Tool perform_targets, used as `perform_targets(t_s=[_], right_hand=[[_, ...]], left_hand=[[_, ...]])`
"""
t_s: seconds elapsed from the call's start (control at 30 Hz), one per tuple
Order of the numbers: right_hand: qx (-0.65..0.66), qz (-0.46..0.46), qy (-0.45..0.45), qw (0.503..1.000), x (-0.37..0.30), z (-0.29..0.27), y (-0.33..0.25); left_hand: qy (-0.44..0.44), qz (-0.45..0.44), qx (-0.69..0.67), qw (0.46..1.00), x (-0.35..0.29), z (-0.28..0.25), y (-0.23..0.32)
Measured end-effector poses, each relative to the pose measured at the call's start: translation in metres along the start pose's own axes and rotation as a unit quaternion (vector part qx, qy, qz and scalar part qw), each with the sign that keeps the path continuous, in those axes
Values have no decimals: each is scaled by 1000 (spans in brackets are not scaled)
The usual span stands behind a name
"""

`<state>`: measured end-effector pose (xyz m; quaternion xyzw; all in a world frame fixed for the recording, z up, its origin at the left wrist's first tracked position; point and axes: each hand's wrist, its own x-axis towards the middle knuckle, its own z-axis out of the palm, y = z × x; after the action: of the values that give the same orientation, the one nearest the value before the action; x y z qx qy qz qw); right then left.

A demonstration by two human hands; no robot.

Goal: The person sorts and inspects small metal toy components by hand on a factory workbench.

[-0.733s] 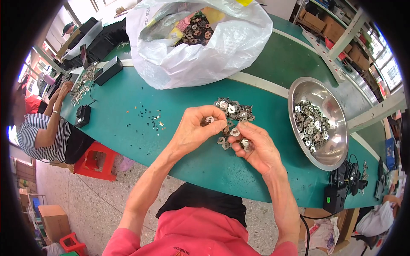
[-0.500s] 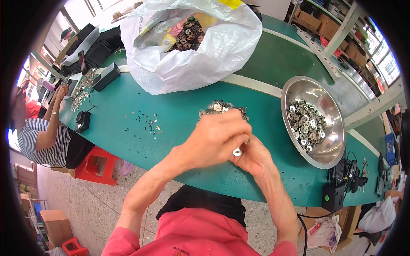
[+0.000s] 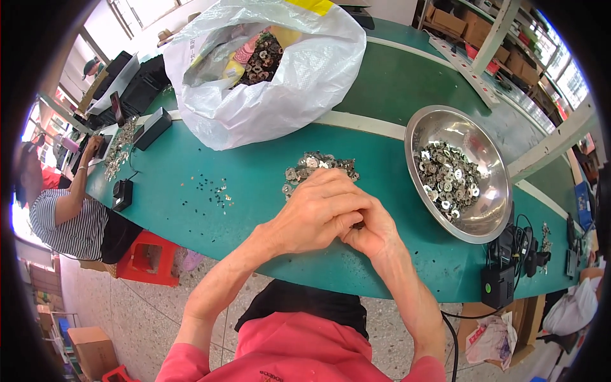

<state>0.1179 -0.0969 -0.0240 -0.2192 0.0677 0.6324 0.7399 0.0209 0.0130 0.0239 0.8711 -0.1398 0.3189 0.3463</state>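
Note:
My left hand (image 3: pixel 321 213) and my right hand (image 3: pixel 375 230) meet above the table's near half, fingers curled in and touching. A small dark metallic bit (image 3: pixel 358 225) peeps out between the left thumb and the right palm, inside the right hand's curled fingers. What the left fingers pinch is hidden beneath them. Just beyond my hands lies a pile of small silver metal parts (image 3: pixel 312 164), partly covered by my left hand. To the right, a steel bowl (image 3: pixel 490 213) holds many similar round parts (image 3: pixel 449 178).
A white woven sack (image 3: pixel 267 118) with darker parts inside stands at the back. Tiny black bits (image 3: pixel 207 184) are scattered on the green table (image 3: pixel 254 172) to the left. At right sit black devices with cables (image 3: pixel 498 283). A co-worker in a striped top (image 3: pixel 67 216) sits at far left.
My hands have closed tighter together, and the shiny round part seen between them is now mostly hidden. The view has shifted slightly. The co-worker's hand has moved a little.

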Motion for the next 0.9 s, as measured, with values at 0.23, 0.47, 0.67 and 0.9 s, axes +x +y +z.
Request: perform_targets(t_s=[0.23, 0.47, 0.67, 0.9], right_hand=[[-12, -6, 38, 999, -7, 13, -14], [-76, -139, -81, 984, -47, 56, -66], [-359, -484, 174, 779, -57, 31, -123], [-621, -532, 255, 515, -54, 70, -73]], left_hand=[[172, -196, -169, 950, -13, -16, -7], [266, -249, -163, 917, -36, -34, -31], [273, -274, -173, 906, -35, -34, -31], [254, -292, -151, 909, -40, -33, -37]])
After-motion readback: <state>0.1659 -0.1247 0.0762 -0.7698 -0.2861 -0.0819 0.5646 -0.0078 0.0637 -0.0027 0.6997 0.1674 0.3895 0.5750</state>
